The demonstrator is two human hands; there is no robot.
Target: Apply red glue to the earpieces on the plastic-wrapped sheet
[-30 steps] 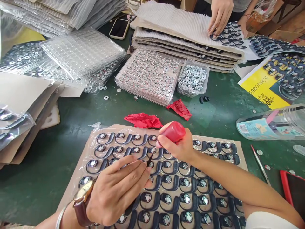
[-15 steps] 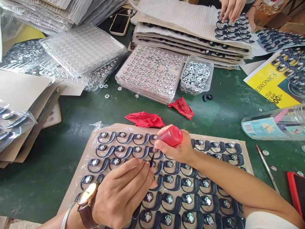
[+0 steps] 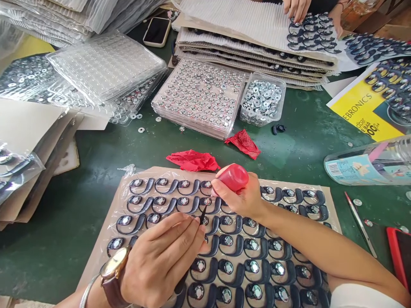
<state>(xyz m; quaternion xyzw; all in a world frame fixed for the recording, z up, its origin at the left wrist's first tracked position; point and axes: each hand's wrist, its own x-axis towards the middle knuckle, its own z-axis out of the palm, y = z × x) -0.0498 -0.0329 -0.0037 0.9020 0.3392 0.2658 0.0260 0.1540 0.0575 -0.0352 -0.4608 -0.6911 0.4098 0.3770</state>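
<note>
Pinched in my left hand (image 3: 163, 261) is a pair of dark, fine-pointed tweezers (image 3: 203, 215), its tip at a round silver speaker part in the second row. My right hand (image 3: 247, 199) is wrapped round a red squeeze bottle (image 3: 234, 177), tilted with its nozzle down and left, just above the tweezers' tip. Whether the nozzle touches anything I cannot tell. Under both hands lies a cardboard sheet (image 3: 105, 256) with clear film. Rows of black ear-hook housings (image 3: 229, 241) with silver discs rest on it, partly hidden by my hands and forearm.
Red cloths (image 3: 192, 161) lie beyond the sheet. Behind them stand a stack of clear trays (image 3: 195, 98) with silver parts and a tub of washers (image 3: 263, 100). At right are a plastic jar (image 3: 369, 162) and metal tweezers (image 3: 359, 224). A co-worker's hand (image 3: 297, 8) is at the back.
The red bottle has lifted slightly up and right from the tweezers' tip. My left hand has hardly moved. The co-worker's hand at the back has shifted left.
</note>
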